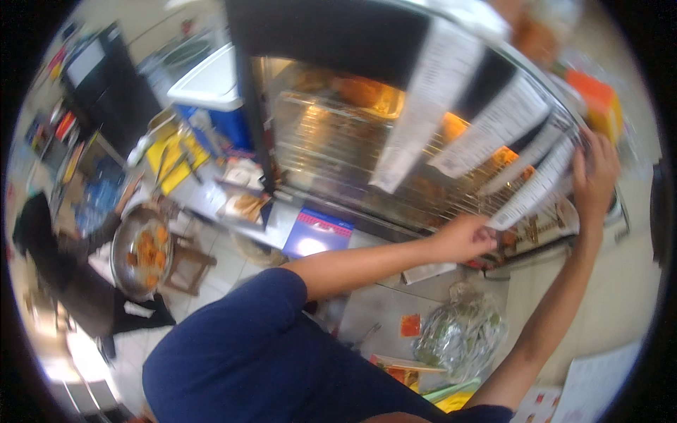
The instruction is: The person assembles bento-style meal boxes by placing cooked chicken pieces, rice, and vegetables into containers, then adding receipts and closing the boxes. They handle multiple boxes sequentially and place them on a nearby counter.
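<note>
Apparently to keep it straight, we pinch the lower end of the rightmost receipt (530,187) hanging before the food warmer (317,28) with our left hand (463,238), our right hand (596,166) meeting its top at the warmer's edge, grip unclear.

upper right: paper slips (430,99) white, rows of grey print | package (596,99) red-orange and yellow | upper centre: display case (324,32) black, amber glow inside | upper left: cooler (233,127) blue, lid (211,81) white; sheet (176,180) yellow | centre: box (300,236) violet-blue, pink patterned band | left: bowl (123,257) silver, food pieces (149,250) orange | lower centre: shirt (233,345) plain navy
</note>
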{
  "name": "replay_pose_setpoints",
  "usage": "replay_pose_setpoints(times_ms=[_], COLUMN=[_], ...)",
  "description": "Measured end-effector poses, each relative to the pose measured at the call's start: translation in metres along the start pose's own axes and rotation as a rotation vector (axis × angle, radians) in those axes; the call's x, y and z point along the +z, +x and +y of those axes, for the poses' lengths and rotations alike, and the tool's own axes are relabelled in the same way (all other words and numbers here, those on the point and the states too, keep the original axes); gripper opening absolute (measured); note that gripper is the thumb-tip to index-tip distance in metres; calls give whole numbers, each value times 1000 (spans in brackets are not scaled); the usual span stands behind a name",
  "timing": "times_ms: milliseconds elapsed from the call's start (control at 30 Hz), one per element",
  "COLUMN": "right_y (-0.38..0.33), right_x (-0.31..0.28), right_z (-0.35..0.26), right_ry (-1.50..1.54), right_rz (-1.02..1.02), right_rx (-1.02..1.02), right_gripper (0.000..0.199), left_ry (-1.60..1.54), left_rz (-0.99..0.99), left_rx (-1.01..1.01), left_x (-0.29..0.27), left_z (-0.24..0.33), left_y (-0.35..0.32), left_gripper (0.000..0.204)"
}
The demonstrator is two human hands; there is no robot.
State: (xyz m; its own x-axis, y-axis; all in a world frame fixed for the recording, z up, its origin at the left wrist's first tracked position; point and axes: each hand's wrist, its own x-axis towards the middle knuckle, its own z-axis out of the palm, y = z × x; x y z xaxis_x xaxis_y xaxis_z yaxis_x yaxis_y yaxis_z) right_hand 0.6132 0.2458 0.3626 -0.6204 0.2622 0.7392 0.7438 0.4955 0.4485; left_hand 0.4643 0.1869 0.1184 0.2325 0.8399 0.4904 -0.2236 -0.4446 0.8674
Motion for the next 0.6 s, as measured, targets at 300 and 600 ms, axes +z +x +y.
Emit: replay_pose_setpoints(times_ms=[300, 600], right_y=[-18, -28], right_x=[34, 40], right_z=[56, 69], right_ry=[-197, 105], right_rz=[-42, -133], right_rx=[9, 238], right_gripper=[27, 37], left_ry=[183, 375], left_rz=[-255, -257], left_rx=[-250, -485], left_x=[-46, -131], left_z=[-12, -24], left_y=[-137, -254], left_gripper=[23, 26])
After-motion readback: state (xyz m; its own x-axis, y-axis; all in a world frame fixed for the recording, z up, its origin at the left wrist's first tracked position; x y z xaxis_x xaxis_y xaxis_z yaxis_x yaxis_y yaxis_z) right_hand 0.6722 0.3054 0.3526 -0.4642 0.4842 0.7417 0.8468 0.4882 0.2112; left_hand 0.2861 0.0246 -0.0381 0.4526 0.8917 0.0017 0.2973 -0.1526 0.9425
